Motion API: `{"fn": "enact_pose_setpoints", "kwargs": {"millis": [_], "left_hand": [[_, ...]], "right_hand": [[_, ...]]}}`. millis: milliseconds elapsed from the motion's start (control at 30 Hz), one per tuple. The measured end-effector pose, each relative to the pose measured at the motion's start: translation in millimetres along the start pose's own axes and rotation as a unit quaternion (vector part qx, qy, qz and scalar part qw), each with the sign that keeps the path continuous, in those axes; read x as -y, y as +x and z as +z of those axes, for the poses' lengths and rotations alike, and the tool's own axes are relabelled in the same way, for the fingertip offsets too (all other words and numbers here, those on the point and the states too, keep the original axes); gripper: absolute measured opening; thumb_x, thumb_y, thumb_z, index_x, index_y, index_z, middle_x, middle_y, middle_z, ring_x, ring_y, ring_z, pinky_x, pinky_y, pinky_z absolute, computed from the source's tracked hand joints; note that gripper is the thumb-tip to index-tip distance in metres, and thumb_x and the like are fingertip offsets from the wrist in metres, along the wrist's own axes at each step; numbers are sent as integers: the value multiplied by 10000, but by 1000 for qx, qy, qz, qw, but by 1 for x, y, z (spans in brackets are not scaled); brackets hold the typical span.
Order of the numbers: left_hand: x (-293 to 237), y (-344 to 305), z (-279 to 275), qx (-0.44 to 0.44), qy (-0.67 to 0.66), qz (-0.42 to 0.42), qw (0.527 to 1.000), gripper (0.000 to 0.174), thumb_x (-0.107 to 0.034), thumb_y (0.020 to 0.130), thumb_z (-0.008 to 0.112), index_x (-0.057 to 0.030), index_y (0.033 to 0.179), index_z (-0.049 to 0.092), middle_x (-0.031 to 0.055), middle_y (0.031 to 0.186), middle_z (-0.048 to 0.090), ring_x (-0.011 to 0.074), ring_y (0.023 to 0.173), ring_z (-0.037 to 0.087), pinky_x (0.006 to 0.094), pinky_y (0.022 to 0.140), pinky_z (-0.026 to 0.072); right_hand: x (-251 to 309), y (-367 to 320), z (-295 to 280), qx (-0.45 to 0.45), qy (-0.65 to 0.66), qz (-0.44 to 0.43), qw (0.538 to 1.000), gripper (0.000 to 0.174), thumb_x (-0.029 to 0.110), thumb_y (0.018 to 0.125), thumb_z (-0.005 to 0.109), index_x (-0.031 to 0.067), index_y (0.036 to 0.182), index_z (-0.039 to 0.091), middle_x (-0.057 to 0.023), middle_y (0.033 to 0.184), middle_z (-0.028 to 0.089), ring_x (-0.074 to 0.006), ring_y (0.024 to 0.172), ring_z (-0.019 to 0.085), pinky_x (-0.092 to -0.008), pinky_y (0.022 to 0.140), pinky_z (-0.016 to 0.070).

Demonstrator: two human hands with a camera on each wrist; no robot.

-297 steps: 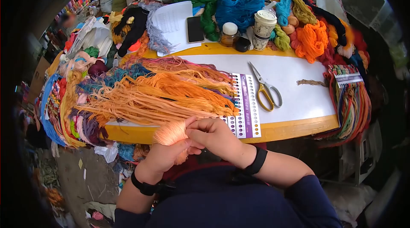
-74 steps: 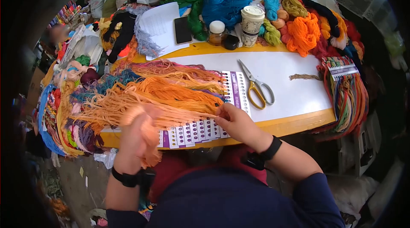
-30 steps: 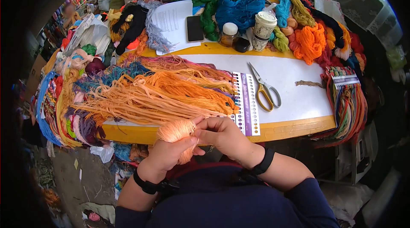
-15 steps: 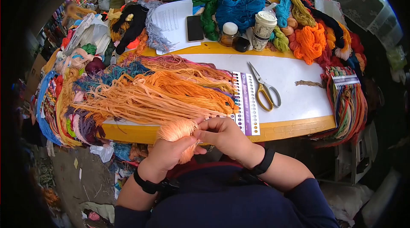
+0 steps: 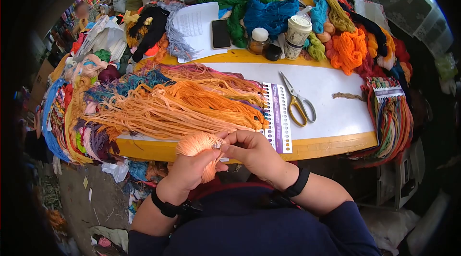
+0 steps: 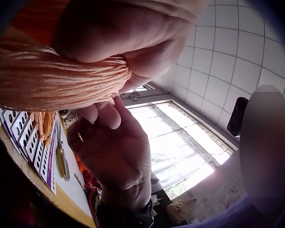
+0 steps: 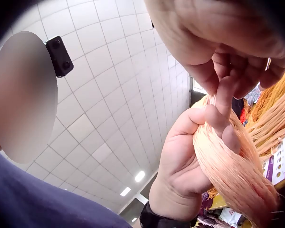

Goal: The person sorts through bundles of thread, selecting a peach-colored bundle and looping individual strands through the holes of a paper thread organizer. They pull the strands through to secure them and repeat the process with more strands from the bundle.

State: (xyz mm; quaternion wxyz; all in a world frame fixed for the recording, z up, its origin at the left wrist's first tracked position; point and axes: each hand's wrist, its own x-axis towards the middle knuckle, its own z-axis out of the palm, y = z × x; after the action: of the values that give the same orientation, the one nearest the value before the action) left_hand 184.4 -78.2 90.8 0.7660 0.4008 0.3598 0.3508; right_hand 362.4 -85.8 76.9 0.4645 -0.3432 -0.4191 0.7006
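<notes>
A peach thread skein [image 5: 194, 145] is gripped in the left hand [image 5: 188, 171], in front of the table's near edge. The right hand [image 5: 253, 154] meets it at the skein's right end, thumb and forefinger pinching strands there. In the right wrist view the skein [image 7: 232, 175] passes through the left hand [image 7: 180, 156], whose fingers curl round it, under the right hand [image 7: 218, 38]. The left wrist view shows the skein [image 6: 61, 80] close up, with the right hand [image 6: 118, 152] below it. Peach and orange threads [image 5: 177, 107] lie behind, attached to white-and-purple punched cards [image 5: 276, 118].
Scissors [image 5: 300, 105] lie right of the cards on a white sheet [image 5: 336, 117]. Farther back are a phone [image 5: 221, 34], a jar [image 5: 258, 40], a cup [image 5: 297, 35] and heaped skeins [image 5: 349, 49]. A card with multicoloured threads [image 5: 391, 121] hangs over the right edge.
Compared with 2.5 seconds ago, the hands have come together at the skein; the right hand was then at the cards. Over the last second they have barely moved.
</notes>
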Motion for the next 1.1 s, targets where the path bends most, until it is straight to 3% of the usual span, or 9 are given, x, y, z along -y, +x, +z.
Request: {"fn": "enact_pose_setpoints", "kwargs": {"millis": [167, 400, 467, 600, 867, 1100], "left_hand": [[3, 1, -1, -18, 35, 1, 999, 424, -170, 954, 499, 7, 1334, 431, 101, 1245, 539, 136, 1004, 576, 255, 670, 551], [11, 3, -3, -37, -6, 18, 999, 328, -192, 969, 477, -15, 1244, 502, 81, 1131, 587, 141, 946, 599, 267, 688, 553], [10, 3, -2, -66, -33, 22, 997, 290, -200, 971, 474, -28, 1201, 518, 72, 1076, 597, 146, 932, 605, 278, 700, 556], [6, 2, 1, -70, -32, 13, 997, 294, -195, 960, 502, -33, 1205, 512, 69, 1071, 595, 152, 930, 606, 282, 704, 560], [10, 2, -4, -46, 28, 30, 998, 302, -3, 872, 575, 1, 1170, 532, 93, 1077, 597, 156, 901, 613, 271, 721, 557], [4, 0, 5, -62, 23, 28, 997, 291, 5, 874, 564, 4, 1164, 541, 85, 1066, 605, 152, 883, 618, 267, 723, 555]], "right_hand": [[4, -2, -1, 2, -41, 24, 999, 123, 72, 892, 602, -42, 916, 643, -77, 1047, 626, -90, 857, 587, -241, 773, 492], [5, -2, -2, -25, -62, 0, 998, 128, 90, 897, 600, -27, 906, 649, -31, 877, 651, -60, 788, 560, -225, 710, 477], [6, -3, -4, -39, -84, 33, 995, 122, 93, 892, 605, -20, 913, 650, -11, 816, 634, -46, 734, 537, -218, 658, 461], [2, -2, -4, -47, -63, 12, 997, 112, 89, 883, 612, -14, 907, 648, 4, 779, 617, -40, 696, 522, -214, 622, 448], [-7, 1, -8, -28, -84, -12, 996, 112, 84, 881, 617, -23, 899, 647, -18, 809, 644, -49, 723, 559, -217, 655, 472], [-2, 0, -4, -24, -65, 10, 998, 126, 84, 874, 627, -29, 917, 661, -36, 787, 661, -54, 711, 580, -215, 643, 482]]}}
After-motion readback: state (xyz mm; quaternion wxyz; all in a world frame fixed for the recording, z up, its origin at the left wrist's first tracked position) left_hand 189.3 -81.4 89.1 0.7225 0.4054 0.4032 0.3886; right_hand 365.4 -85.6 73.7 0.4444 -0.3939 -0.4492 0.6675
